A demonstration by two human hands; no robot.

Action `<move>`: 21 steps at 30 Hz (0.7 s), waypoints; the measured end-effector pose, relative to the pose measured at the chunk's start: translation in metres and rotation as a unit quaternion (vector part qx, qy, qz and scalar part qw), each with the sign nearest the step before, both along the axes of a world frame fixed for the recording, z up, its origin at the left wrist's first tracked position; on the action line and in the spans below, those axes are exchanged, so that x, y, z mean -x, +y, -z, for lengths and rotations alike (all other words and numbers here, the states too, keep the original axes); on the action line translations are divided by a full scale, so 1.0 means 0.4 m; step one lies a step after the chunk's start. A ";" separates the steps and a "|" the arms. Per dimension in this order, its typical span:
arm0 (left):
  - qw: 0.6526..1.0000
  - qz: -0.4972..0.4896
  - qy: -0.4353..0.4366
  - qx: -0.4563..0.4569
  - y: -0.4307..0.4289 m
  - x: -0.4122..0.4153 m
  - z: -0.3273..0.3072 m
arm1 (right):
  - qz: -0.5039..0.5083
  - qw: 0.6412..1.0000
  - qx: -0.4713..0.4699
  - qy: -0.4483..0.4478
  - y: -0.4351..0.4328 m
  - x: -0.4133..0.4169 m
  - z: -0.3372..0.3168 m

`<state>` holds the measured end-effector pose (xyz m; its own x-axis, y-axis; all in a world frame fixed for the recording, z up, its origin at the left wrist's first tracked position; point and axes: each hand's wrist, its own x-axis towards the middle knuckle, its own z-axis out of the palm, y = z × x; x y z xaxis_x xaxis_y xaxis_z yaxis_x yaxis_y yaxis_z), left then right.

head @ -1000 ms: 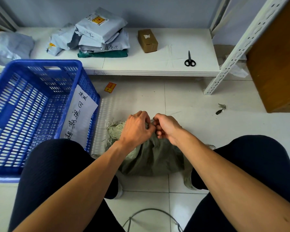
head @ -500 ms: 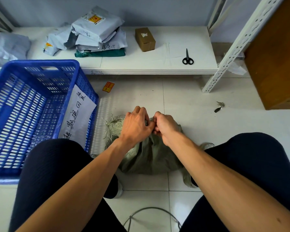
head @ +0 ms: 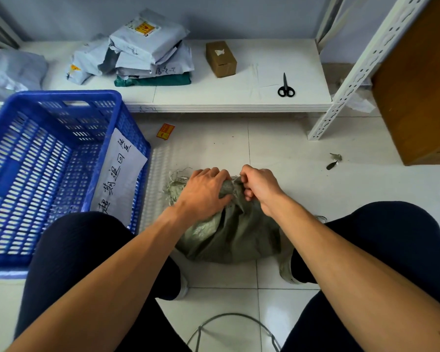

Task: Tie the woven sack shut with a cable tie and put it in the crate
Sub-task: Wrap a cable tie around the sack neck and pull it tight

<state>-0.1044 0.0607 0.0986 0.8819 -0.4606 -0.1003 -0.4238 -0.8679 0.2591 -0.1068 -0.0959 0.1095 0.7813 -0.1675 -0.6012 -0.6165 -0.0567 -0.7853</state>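
**Q:** What are the hands doing?

**A:** I see both forearms reaching forward and down between the knees. My left hand point(head: 203, 191) lies palm down, with its fingers curled over the bunched neck of the woven sack point(head: 234, 232), gripping it. My right hand point(head: 261, 188) sits just beside it, knuckles up, with its fingers tightly curled and pinching the same gathered neck from the other side. The two hands almost touch. I cannot make out a cable tie; if one is there, the fingers hide it.

**Q:** Where is the sack, and what is it like?

**A:** It lies on the glossy white floor tiles, outside the crate point(head: 69, 95) and to the right of it. The sack is dull olive green, coarse plastic weave, slumped and deeply creased. Its frayed mouth point(head: 175, 181) fans out in pale loose strands to the left of my left hand.

**Q:** And the crate?

**A:** Bright blue rigid plastic with slotted lattice walls. A white paper sheet point(head: 119, 174) with handwritten black characters hangs on its near wall.

**Q:** Anything else?

**A:** Black-handled scissors point(head: 285, 87) lie on a low white shelf point(head: 239, 100) beyond the sack, with a small brown cardboard box point(head: 221, 59) and crumpled grey mailer bags point(head: 147, 44).
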 end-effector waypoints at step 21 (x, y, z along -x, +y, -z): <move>0.905 -0.145 0.334 0.221 0.055 -0.058 -0.056 | -0.049 0.998 -0.020 -0.018 -0.012 -0.032 0.004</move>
<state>-0.0813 0.0827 0.1209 0.7827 -0.3441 -0.5187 0.1848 -0.6672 0.7216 -0.0942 -0.1007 0.1081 0.8137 -0.0655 -0.5776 -0.5813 -0.0838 -0.8093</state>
